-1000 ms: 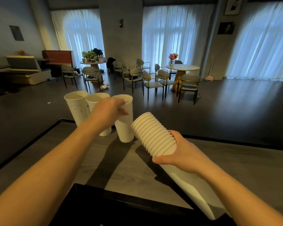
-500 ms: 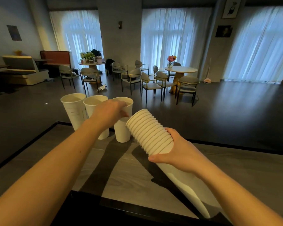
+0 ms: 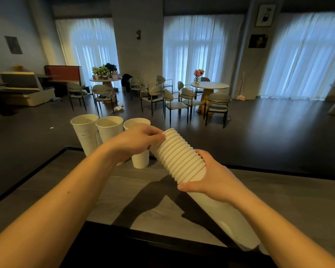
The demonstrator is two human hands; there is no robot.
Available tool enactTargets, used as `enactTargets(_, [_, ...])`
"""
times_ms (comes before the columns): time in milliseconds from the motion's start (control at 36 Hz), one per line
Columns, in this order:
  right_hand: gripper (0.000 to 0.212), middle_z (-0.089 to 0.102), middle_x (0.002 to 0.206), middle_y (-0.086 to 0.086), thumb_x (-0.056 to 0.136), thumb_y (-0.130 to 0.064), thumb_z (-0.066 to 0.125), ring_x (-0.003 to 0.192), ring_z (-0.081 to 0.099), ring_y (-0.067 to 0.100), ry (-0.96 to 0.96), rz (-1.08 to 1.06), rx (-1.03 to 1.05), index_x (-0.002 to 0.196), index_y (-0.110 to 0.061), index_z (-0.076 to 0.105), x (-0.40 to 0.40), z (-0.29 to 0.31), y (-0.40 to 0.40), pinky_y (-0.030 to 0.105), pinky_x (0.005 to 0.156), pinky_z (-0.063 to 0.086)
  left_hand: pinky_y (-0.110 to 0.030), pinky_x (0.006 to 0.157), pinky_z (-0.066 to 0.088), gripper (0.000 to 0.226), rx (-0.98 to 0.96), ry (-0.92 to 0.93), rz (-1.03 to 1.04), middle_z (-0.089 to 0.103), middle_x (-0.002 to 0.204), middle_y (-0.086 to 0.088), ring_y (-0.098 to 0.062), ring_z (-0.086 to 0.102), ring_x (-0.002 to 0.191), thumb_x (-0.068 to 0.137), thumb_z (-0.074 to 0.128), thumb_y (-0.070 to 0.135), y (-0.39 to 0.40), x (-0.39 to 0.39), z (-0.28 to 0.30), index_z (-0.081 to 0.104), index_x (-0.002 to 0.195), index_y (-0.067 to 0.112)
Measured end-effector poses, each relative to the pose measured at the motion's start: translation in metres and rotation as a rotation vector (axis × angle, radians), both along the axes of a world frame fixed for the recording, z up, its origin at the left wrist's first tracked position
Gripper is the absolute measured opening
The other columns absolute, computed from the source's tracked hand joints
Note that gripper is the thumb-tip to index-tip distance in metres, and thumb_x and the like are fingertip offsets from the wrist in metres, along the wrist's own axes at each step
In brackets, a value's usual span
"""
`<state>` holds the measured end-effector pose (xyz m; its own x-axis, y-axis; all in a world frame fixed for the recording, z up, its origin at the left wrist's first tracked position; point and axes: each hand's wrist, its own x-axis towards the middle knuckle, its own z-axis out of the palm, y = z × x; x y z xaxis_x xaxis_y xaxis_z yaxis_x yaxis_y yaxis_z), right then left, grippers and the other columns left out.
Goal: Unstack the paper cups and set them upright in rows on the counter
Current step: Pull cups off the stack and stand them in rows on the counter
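While right hand [image 3: 211, 178] grips the cup stack [image 3: 180, 157], left hand [image 3: 137, 140] fingers [image 3: 155, 135] pinch its top rim; three cups [image 3: 109, 132] stand upright.

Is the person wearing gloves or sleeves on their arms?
No. Both arms are bare, with no sleeves showing. The left hand and right hand have no gloves, rings, watch or bracelet that I can see.
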<state>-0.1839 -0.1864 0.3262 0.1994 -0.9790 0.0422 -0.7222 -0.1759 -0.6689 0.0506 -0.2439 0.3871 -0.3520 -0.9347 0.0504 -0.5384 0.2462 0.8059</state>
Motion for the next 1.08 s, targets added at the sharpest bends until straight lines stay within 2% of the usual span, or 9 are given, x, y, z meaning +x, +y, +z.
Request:
enactTargets(111, [0.108, 0.045, 0.11, -0.025, 0.064, -0.05, 0.088, 0.107, 0.047, 0.003, -0.006, 0.01, -0.007, 0.15, -0.039, 0.022, -0.01, 0.002, 0.005, 0.019, 0.076, 0.043, -0.045, 0.099, 0.048, 0.018, -0.023, 0.057, 0.072, 0.073, 0.103, 0.002, -0.018, 0.064, 0.104, 0.09, 0.065, 0.031, 0.006, -0.011, 0.005, 0.076, 0.1, 0.022])
enactTargets(222, [0.109, 0.044, 0.112, -0.025, 0.066, -0.047, 0.088, 0.11, 0.047, 0.003, 0.004, 0.013, -0.021, 0.151, -0.039, 0.021, -0.024, 0.003, 0.009, 0.022, 0.081, 0.043, -0.033, 0.084, 0.048, 0.017, -0.062, 0.112, 0.193, 0.071, 0.097, 0.001, -0.018, 0.063, 0.098, 0.079, 0.076, 0.03, 0.008, -0.018, 0.015, 0.074, 0.093, 0.021])
enactTargets(278, [0.109, 0.043, 0.11, -0.026, 0.066, -0.046, 0.088, 0.107, 0.046, 0.002, 0.011, 0.0, -0.021, 0.151, -0.039, 0.02, -0.032, 0.003, 0.01, 0.021, 0.079, 0.042, -0.032, 0.084, 0.047, 0.019, -0.165, 0.106, 0.276, 0.069, 0.097, 0.006, -0.015, 0.062, 0.096, 0.082, 0.073, 0.031, 0.006, -0.02, 0.023, 0.071, 0.099, 0.024])
enactTargets(361, [0.111, 0.044, 0.11, -0.024, 0.066, -0.047, 0.088, 0.102, 0.047, 0.002, 0.022, -0.041, -0.019, 0.152, -0.037, 0.019, -0.044, 0.001, 0.009, 0.018, 0.073, 0.042, -0.02, 0.072, 0.042, 0.027, -0.404, 0.133, 0.404, 0.064, 0.095, 0.011, -0.005, 0.058, 0.087, 0.087, 0.069, 0.03, 0.001, -0.023, 0.037, 0.068, 0.113, 0.022])
enactTargets(444, [0.114, 0.047, 0.119, -0.017, 0.064, -0.052, 0.087, 0.109, 0.049, 0.007, 0.057, -0.092, 0.016, 0.152, -0.035, 0.019, -0.057, 0.001, 0.007, 0.03, 0.087, 0.051, -0.015, 0.065, 0.039, 0.029, -0.586, 0.043, 0.436, 0.063, 0.095, 0.007, -0.005, 0.057, 0.082, 0.089, 0.068, 0.03, -0.005, -0.031, 0.038, 0.068, 0.115, 0.018])
enactTargets(583, [0.111, 0.05, 0.122, -0.014, 0.064, -0.052, 0.087, 0.111, 0.051, 0.01, 0.075, -0.128, 0.053, 0.152, -0.034, 0.021, -0.069, -0.004, 0.007, 0.037, 0.092, 0.054, -0.041, 0.078, 0.054, 0.027, -0.659, -0.411, 0.319, 0.069, 0.1, -0.011, -0.029, 0.064, 0.093, 0.089, 0.067, 0.025, -0.02, -0.052, 0.004, 0.066, 0.112, 0.012])
enactTargets(694, [0.109, 0.048, 0.117, -0.016, 0.065, -0.052, 0.087, 0.109, 0.05, 0.008, 0.057, -0.122, 0.059, 0.151, -0.035, 0.021, -0.07, -0.006, 0.006, 0.032, 0.087, 0.051, -0.038, 0.071, 0.051, 0.024, -0.642, -0.627, 0.231, 0.071, 0.098, -0.012, -0.031, 0.065, 0.091, 0.089, 0.067, 0.024, -0.03, -0.062, -0.024, 0.068, 0.111, 0.015])
enactTargets(889, [0.105, 0.044, 0.104, -0.024, 0.067, -0.049, 0.087, 0.103, 0.047, 0.004, 0.023, -0.112, 0.042, 0.15, -0.036, 0.023, -0.07, -0.006, 0.001, 0.024, 0.078, 0.045, -0.043, 0.071, 0.054, 0.023, -0.716, -0.634, 0.25, 0.072, 0.099, -0.013, -0.034, 0.065, 0.091, 0.088, 0.068, 0.026, -0.047, -0.059, -0.031, 0.067, 0.109, 0.016])
enactTargets(1083, [0.105, 0.042, 0.101, -0.025, 0.068, -0.049, 0.087, 0.103, 0.047, 0.004, 0.014, -0.102, 0.047, 0.15, -0.036, 0.022, -0.07, -0.007, 0.001, 0.025, 0.081, 0.045, -0.041, 0.077, 0.054, 0.034, -0.652, -0.71, 0.197, 0.069, 0.109, -0.014, -0.031, 0.063, 0.097, 0.09, 0.066, 0.028, -0.05, -0.054, -0.027, 0.063, 0.121, 0.014])
